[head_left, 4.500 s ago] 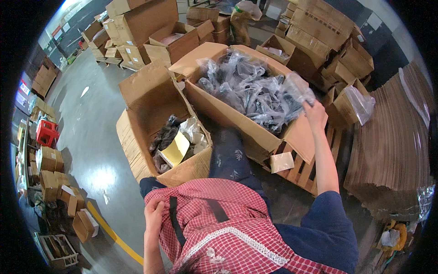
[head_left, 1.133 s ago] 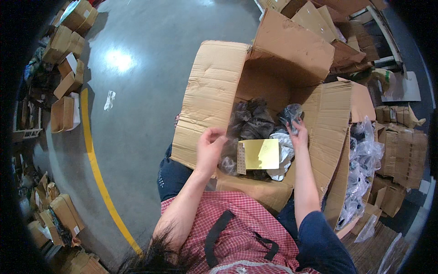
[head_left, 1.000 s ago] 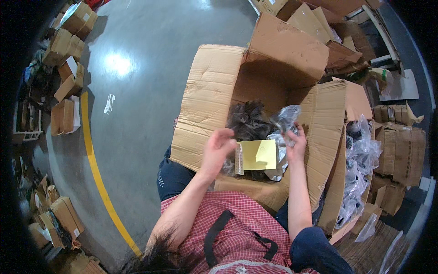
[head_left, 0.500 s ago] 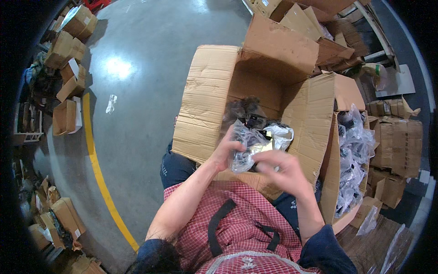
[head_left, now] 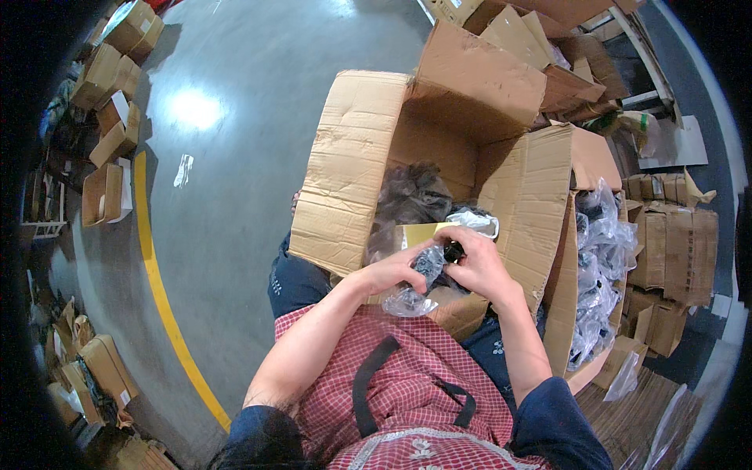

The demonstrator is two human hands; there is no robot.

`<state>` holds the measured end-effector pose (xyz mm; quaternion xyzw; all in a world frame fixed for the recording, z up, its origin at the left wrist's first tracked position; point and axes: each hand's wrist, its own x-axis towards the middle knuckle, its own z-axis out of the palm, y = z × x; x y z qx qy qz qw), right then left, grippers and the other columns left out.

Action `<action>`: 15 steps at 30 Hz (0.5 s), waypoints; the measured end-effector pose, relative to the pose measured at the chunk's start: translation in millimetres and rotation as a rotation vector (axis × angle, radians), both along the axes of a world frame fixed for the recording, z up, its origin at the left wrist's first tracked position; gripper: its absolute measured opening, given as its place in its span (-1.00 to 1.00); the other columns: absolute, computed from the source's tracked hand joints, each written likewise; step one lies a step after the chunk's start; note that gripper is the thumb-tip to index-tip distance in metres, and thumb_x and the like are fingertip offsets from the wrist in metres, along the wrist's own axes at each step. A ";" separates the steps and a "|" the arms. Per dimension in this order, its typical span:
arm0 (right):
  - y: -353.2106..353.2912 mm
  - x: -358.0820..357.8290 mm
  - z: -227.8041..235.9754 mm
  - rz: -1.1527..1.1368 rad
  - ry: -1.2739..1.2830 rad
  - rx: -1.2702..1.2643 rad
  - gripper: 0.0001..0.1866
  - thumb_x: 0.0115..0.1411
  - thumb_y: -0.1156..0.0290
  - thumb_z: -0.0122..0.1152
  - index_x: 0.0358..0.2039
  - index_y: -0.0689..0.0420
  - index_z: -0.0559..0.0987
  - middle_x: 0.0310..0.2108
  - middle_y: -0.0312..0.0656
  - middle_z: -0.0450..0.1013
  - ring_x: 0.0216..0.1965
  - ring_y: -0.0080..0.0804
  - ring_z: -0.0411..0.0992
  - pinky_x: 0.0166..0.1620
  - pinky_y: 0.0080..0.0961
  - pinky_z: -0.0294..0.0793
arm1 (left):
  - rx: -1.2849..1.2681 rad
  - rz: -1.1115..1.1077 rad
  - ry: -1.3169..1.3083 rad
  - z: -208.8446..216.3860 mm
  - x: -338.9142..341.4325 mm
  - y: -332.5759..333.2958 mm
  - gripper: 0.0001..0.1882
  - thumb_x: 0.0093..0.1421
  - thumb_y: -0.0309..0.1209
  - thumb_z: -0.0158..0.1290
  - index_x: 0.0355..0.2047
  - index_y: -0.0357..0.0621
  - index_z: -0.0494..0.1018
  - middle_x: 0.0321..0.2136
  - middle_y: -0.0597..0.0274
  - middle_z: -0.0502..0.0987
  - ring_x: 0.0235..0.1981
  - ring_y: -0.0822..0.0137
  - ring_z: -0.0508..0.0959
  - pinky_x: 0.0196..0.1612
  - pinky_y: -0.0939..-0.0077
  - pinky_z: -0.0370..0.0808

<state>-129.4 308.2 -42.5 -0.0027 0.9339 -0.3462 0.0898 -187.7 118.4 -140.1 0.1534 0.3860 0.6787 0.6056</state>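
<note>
Right fingers point(head_left: 464, 234) around half-hidden black part point(head_left: 453, 251)

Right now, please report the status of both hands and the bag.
Left hand gripping clear bag. Right hand holding black part. Yellow card beyond, partly hidden by hands.

The person wore an apron point(head_left: 419, 372) in a small check, pinkish red crossed by thin white lines. Two black bands point(head_left: 363, 395) showed on its front, the left one long and curved, the right one shorter and bent. Lower in view, a white trim point(head_left: 392, 435) arched across the cloth, with a white flower motif point(head_left: 421, 450) beneath it. The sleeves point(head_left: 560, 423) were plain navy and stopped near the elbows; the forearms point(head_left: 309, 342), left hand point(head_left: 392, 274) and right hand point(head_left: 476, 258) were bare. The trousers point(head_left: 479, 342) were dark blue, with small pale prints that looked like sprigs, though partly hidden.
</note>
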 end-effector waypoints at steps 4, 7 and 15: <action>12.1 6.7 -18.4 -0.191 0.062 -0.003 -0.73 -0.09 0.61 0.24 -0.28 0.22 0.62 -0.34 -0.08 0.60 -0.27 -0.26 0.58 -0.17 -0.42 0.52 | 0.034 0.107 -0.110 -2.6 0.9 9.0 -0.14 0.11 -0.49 0.19 0.41 -0.18 0.09 0.20 0.26 0.38 0.16 0.44 0.37 0.23 0.53 0.30; 29.9 11.9 -20.3 -0.449 0.062 -0.042 -0.74 -0.13 0.74 0.19 -0.36 0.24 0.61 -0.44 -0.25 0.58 -0.37 -0.56 0.50 -0.27 -0.58 0.47 | -0.023 0.188 -0.188 -1.6 -3.6 10.6 -0.33 0.33 -0.21 0.13 0.35 -0.26 0.21 0.10 0.24 0.47 0.07 0.40 0.45 0.13 0.57 0.38; 73.7 32.4 -57.2 -0.536 0.049 -0.200 -0.69 -0.17 0.78 0.23 -0.34 0.23 0.63 -0.37 -0.29 0.57 -0.30 -0.57 0.49 -0.25 -0.60 0.50 | -0.389 0.205 0.566 -17.7 -0.2 9.2 -0.74 0.31 -0.40 0.08 -0.12 -0.34 0.60 -0.44 0.40 0.61 -0.46 0.54 0.52 -0.35 0.52 0.49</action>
